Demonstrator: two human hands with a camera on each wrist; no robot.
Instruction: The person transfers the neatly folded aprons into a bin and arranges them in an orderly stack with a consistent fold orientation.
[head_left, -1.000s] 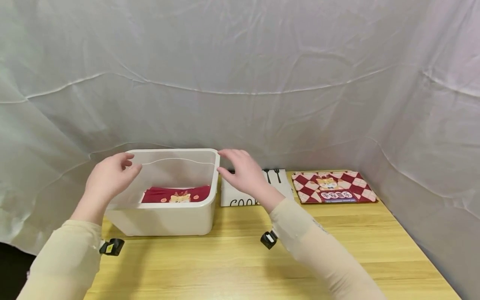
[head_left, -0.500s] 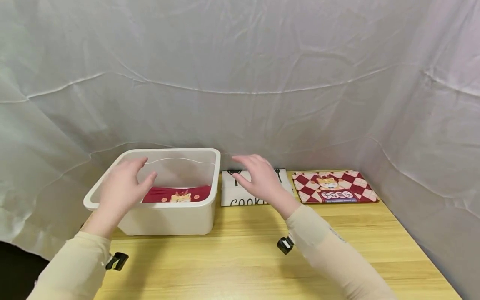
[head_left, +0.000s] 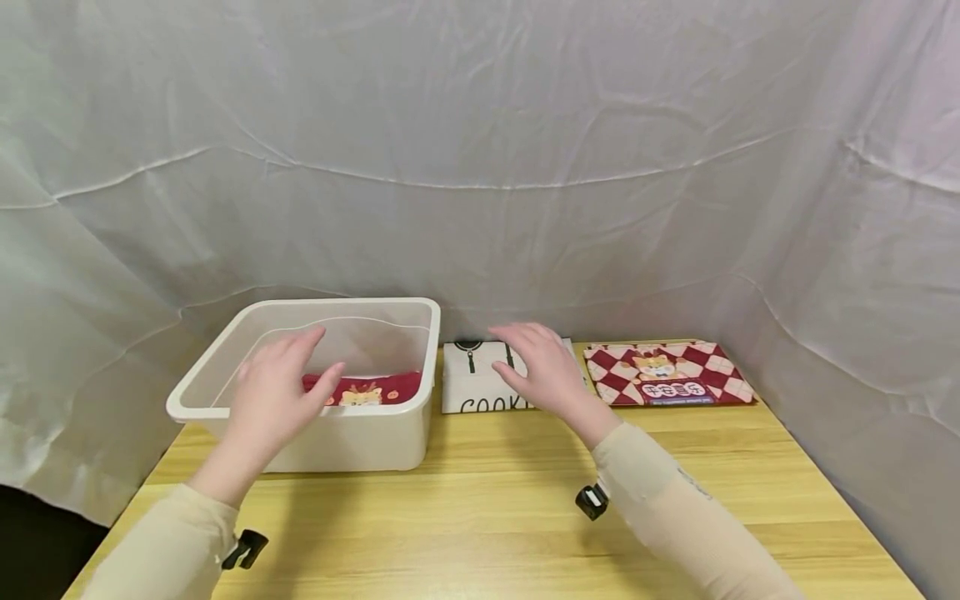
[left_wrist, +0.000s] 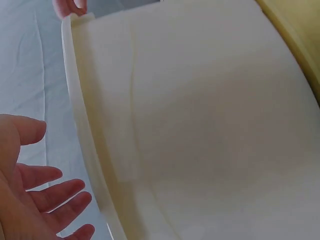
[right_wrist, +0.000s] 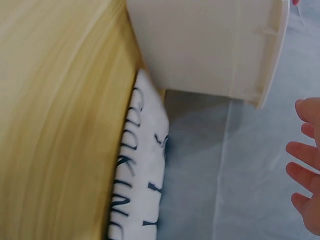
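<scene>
Head view. My left hand (head_left: pixel 281 387) hovers over the near left part of the white bin (head_left: pixel 341 437), fingers spread and relaxed, gripping nothing. I cannot tell whether the palm brushes the rim. Beyond the fingertips, on the bin floor, lies a folded red cloth (head_left: pixel 363 388) with a cartoon print, flat, as if laid in to be stored. My right hand (head_left: pixel 543 371) hangs open above the white folded cloth (head_left: pixel 483 379) with black lettering, fingers loose and pointing toward the backdrop, holding nothing. That cloth lies just beside the bin's right wall. Right of the fingers, a red-and-white checked cloth (head_left: pixel 667 373) lies flat, apart from the white one. The three cloths look sorted in a row along the back edge, within easy reach.

Left wrist view. Fingers (left_wrist: pixel 47 197) straight and slightly fanned, empty. The bin's outer wall and rim (left_wrist: pixel 82 135) run just right of them, near but with a gap showing.

Right wrist view. Fingertips (right_wrist: pixel 305 165) at the right edge, extended, empty. The bin corner (right_wrist: pixel 265 75) is up and left of them; the lettered cloth (right_wrist: pixel 137 190) lies well left, flat on the boards.

Surface: a pale wooden table (head_left: pixel 487 525) with plank grain. Room: a creased white sheet backdrop (head_left: pixel 480 150) hangs behind and wraps both sides, draping down to the back edge.
</scene>
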